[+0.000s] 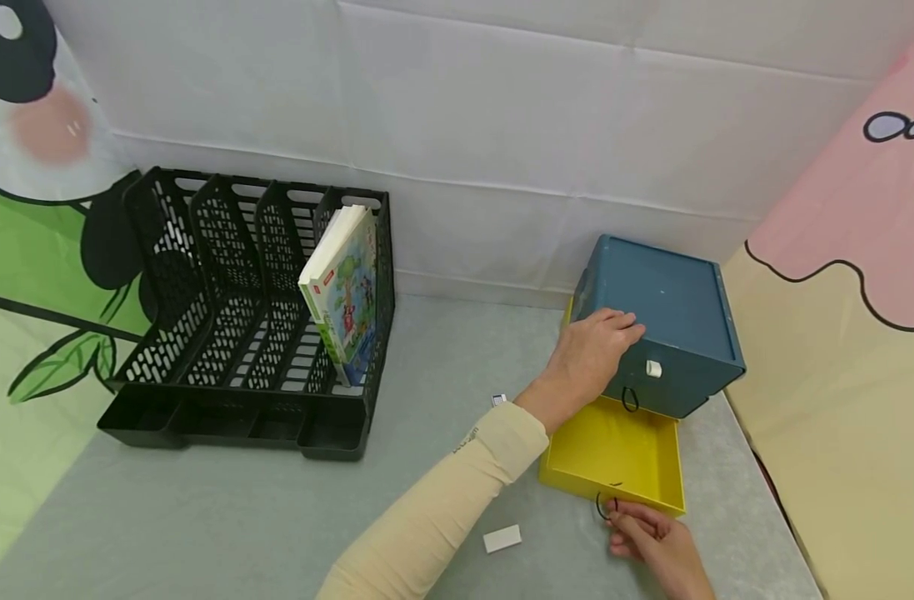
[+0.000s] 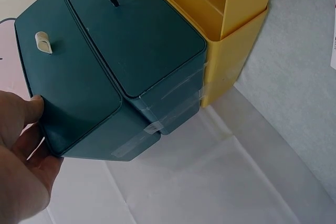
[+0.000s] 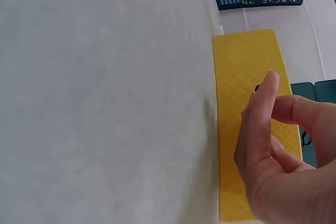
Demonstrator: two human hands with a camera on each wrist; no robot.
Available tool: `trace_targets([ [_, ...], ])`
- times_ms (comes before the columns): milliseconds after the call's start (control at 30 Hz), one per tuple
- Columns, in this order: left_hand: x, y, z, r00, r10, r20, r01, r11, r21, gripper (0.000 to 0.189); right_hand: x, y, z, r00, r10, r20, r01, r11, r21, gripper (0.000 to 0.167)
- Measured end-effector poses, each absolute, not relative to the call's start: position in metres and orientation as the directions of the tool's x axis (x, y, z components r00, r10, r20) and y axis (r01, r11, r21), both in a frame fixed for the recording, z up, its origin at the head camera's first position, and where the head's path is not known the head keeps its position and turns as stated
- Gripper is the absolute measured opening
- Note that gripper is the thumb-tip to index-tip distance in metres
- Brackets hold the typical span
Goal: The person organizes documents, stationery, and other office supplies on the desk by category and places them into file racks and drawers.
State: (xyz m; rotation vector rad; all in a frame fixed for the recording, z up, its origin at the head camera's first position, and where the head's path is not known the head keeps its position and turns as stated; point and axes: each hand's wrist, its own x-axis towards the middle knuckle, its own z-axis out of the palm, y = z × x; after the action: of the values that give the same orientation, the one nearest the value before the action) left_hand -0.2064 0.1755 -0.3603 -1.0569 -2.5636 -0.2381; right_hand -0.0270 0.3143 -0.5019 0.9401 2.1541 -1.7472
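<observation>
A blue drawer cabinet stands at the right, with a yellow bottom drawer pulled out of it; the part of the drawer's inside that shows holds nothing. My left hand grips the cabinet's upper front edge, fingers over the top. In the left wrist view, the thumb and fingers bend round the corner of the teal cabinet. At the drawer's front, my right hand pinches a black loop pull. The right wrist view shows the fingers against the yellow drawer front, the loop mostly hidden.
A black desk rack stands at the left, with books leaning in its rightmost slot. A small white block lies left of the drawer. Another small white piece lies beside my left forearm. White cloth hangs behind.
</observation>
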Motion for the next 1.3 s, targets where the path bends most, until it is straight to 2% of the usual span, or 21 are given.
trace_targets([
  [200,-0.208,0.175,-0.36,-0.658,0.645,0.388,0.707,0.706,0.025,0.039,-0.025,0.311,-0.501,-0.78,0.34,-0.525,0.585,0.098,-0.805,0.04],
  [467,-0.207,0.174,-0.359,-0.657,0.645,0.39,0.712,0.701,0.039,0.039,-0.021,0.314,-0.483,-0.807,0.337,-0.485,0.566,0.207,-0.798,0.03],
  [733,-0.207,0.173,-0.359,-0.665,0.637,0.39,0.703,0.71,0.04,0.04,-0.024,0.315,-0.486,-0.81,0.319,-0.493,0.562,0.181,-0.807,0.035],
  [967,-0.205,0.174,-0.36,-0.666,0.637,0.388,0.705,0.708,0.047,0.041,-0.028,0.31,-0.498,-0.799,0.349,-0.49,0.544,0.072,-0.836,0.032],
  [1300,-0.205,0.175,-0.362,-0.665,0.634,0.395,0.705,0.707,0.053,0.04,-0.024,0.308,-0.496,-0.802,0.311,-0.51,0.562,0.102,-0.821,0.03],
])
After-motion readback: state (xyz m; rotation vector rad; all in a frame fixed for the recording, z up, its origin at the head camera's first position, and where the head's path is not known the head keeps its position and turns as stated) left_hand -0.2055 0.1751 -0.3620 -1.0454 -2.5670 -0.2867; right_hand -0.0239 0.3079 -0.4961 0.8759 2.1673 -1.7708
